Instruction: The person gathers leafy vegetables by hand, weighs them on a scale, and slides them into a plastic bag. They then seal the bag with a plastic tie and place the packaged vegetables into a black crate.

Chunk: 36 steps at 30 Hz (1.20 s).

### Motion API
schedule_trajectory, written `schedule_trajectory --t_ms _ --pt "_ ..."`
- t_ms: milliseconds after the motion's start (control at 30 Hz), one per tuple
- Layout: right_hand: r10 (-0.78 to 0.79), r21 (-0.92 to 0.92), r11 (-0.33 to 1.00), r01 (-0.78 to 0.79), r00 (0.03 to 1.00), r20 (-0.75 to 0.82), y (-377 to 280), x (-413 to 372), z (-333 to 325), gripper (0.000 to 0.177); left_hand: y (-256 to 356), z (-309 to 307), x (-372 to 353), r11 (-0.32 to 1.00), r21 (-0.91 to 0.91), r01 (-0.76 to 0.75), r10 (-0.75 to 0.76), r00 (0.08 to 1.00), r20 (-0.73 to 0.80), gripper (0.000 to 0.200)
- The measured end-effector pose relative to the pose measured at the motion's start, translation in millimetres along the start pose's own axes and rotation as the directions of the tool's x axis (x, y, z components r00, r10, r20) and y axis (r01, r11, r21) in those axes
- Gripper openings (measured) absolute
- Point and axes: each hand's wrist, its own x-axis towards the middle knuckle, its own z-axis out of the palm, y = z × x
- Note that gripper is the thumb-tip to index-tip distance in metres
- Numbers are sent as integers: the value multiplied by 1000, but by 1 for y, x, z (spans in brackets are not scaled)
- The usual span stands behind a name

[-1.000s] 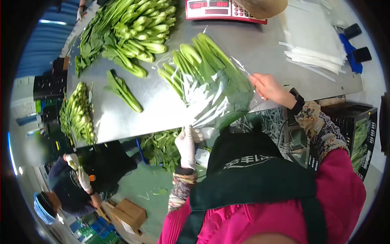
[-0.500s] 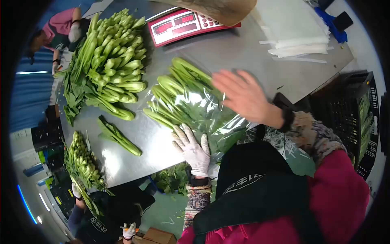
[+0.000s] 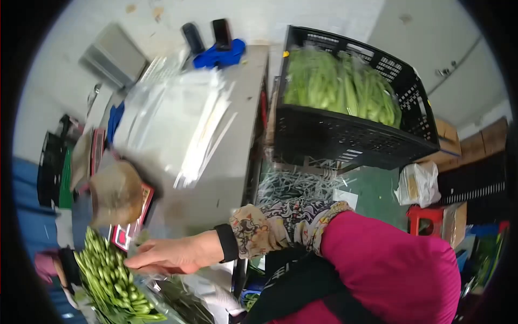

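Observation:
My bare right hand (image 3: 170,255), with a black band at the wrist, is at the lower left with its fingers closed together. It pinches the edge of a clear plastic bag (image 3: 156,291) of leafy greens, whose lower part runs out of view. My left hand (image 3: 225,301), in a white glove, is a blurred patch beside the bag, its fingers hidden. A pile of green-stemmed vegetables (image 3: 110,275) lies just left of my right hand.
A black crate (image 3: 345,132) at the right holds bagged greens (image 3: 334,86). Flat plastic bags (image 3: 162,124) are stacked on the metal table (image 3: 216,183). A red scale (image 3: 121,235) stands partly behind a brown object (image 3: 114,191). Another person (image 3: 48,264) is at far left.
My view has swung right, bringing the crate into sight. My right hand, earlier flat and spread over the bag, is now closed at its edge. My left hand is mostly out of sight.

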Motion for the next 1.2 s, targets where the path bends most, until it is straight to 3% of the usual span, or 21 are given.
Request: schedule_trajectory --t_ms 67,133,267,333,367,400,433,600,667,700,733,767,833,867,900,967,1000,1067,1100,1167,1200 --pt "-231 0 973 231 973 19 -49 -32 26 35 82 -7 6 999 7 -44 44 996 78 43" --pt "-302 -110 944 310 950 82 -112 -99 28 23 147 7 23 905 -338 -257 255 966 -52 35" --pt "-628 -421 642 641 754 191 -214 -242 28 22 314 30 44 385 -754 -532 566 781 -262 20" --pt "-687 -496 377 782 595 416 -254 -314 22 26 369 52 33 68 -984 -164 719 692 -66 24" --pt "-882 -735 213 644 450 138 -254 -357 41 17 396 69 27 161 -934 -320 769 634 -84 25" --pt "-868 -407 443 799 496 29 -272 -383 51 16 423 86 17 239 -851 -467 817 571 -84 27" --pt "-941 -389 309 868 338 7 -279 -411 56 17 458 65 -14 119 -934 -336 869 490 -66 31" --pt "-952 -685 174 707 -56 -300 -286 -605 -1 24 526 136 -103 297 -848 -438 948 240 208 71" --pt "-723 -802 280 527 -434 -538 -279 -618 -32 38 525 151 -133 328 -491 -807 937 211 279 96" --pt "-671 -812 493 312 -458 -584 -272 -617 -38 45 526 161 -144 414 -437 -799 833 138 536 99" --pt "-622 -738 670 78 -484 -616 -262 -594 -41 55 525 173 -147 344 -584 -735 754 -154 639 95" --pt "-678 -688 705 -174 -452 -580 -252 -582 -52 66 520 182 -159 300 -613 -731 776 -187 602 93" --pt "-921 -672 291 -681 -10 -389 -241 -567 -69 52 523 194 -188 258 -609 -750 768 -223 600 70" --pt "-897 -575 -120 -809 337 -287 -241 -563 -86 46 536 209 -192 -292 -654 -698 599 -666 444 41" --pt "-813 -433 -232 -871 418 -405 -232 -551 -89 43 531 236 -206 -295 -691 -660 630 -678 379 28" --pt "-559 -87 -612 -786 507 -656 -210 -595 -128 42 506 180 -194 20 -699 -715 904 -285 318 21" --pt "-472 -156 -579 -800 485 -736 -210 -625 -142 42 494 152 -181 -24 -607 -794 926 -247 286 21" --pt "-407 -343 -308 -887 449 -795 -229 -673 -161 44 447 107 -134 226 -839 -494 974 88 211 24" --pt "-389 -376 -201 -905 426 -817 -244 -692 -171 45 417 100 -101 99 -830 -549 976 216 -26 26" --pt "-414 -334 -283 -899 429 -803 -260 -682 -189 44 335 46 -27 307 -770 -560 743 647 -174 31" --pt "-543 -259 -342 -903 415 -731 -271 -666 -196 43 272 131 15 418 -274 -866 752 499 -429 39"
